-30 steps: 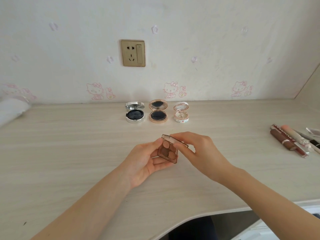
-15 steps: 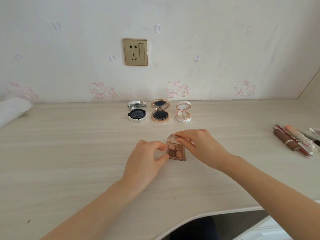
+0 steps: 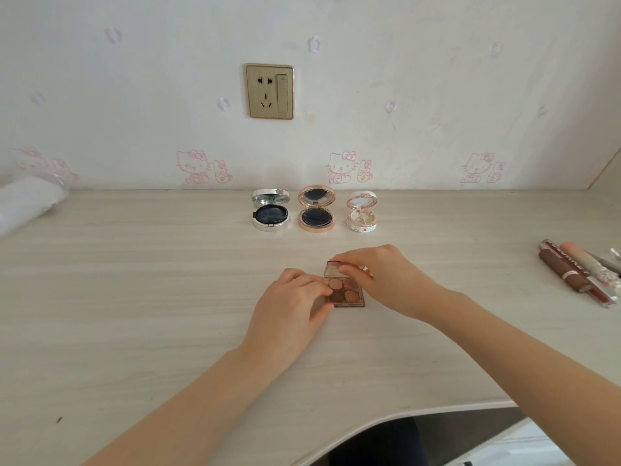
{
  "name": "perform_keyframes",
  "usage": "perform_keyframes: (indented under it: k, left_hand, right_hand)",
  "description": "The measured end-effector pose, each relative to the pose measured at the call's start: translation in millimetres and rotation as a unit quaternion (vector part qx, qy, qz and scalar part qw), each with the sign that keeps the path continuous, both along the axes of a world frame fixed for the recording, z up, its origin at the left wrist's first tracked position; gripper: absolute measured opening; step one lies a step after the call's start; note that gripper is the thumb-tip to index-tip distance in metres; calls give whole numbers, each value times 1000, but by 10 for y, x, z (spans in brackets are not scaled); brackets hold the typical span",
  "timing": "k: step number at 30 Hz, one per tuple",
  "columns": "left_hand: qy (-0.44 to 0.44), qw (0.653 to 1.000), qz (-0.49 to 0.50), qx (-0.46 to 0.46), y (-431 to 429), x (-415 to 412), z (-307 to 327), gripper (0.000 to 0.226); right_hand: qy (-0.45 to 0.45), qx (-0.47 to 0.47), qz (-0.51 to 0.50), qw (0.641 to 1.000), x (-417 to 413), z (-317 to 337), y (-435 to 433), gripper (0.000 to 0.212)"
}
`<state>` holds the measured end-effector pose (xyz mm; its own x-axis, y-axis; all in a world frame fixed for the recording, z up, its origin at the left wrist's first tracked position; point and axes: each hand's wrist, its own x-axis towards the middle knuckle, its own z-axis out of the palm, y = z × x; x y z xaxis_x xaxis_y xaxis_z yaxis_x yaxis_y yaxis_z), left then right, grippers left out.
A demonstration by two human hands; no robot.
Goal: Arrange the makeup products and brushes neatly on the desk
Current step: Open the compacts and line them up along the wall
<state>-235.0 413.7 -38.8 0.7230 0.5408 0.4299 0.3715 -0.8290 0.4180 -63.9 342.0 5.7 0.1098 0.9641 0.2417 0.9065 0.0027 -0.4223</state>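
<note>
Palette (image 3: 347, 294) before 3 compacts (image 3: 316, 213)

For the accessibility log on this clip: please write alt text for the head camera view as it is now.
A left hand holds the base of an open eyeshadow palette on a pale desk while the right hand pinches its lid. Behind, three open round compacts sit in a row; lip product tubes lie far right.

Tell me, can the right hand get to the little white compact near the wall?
Probably yes. The white compact stands just beyond the right hand, with only bare desk between them. The hand pinches the eyeshadow palette lid, so it would have to let go first.
</note>
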Motion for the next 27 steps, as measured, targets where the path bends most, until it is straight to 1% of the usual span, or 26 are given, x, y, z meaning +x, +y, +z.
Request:
perform_keyframes:
  k: [6, 15, 18, 21, 24, 27]
  left_hand:
    - [-15, 1000, -2, -4, -2, -2, -27, 19]
    - [-11, 1000, -3, -4, 2, -2, -38, 21]
    - [-16, 1000, -3, -14, 4, -5, -35, 21]
    - [-17, 1000, -5, -18, 9, -9, -34, 21]
    - [-21, 1000, -2, -19, 12, -13, -39, 22]
    - [-18, 1000, 5, -22, 21, -15, -54, 27]
  right_hand:
    - [8, -33, 7, 999, 61, 85, 78, 23]
    - [20, -58, 0, 998, 63, 91, 76, 24]
    - [41, -53, -32, 997, 52, 39, 15, 34]
    - [45, -18, -97, 994, 39, -83, -115, 44]
    - [32, -8, -143, 989, 1, -246, -276, 45]
    - [4, -12, -147, 989, -67, -368, -403, 41]
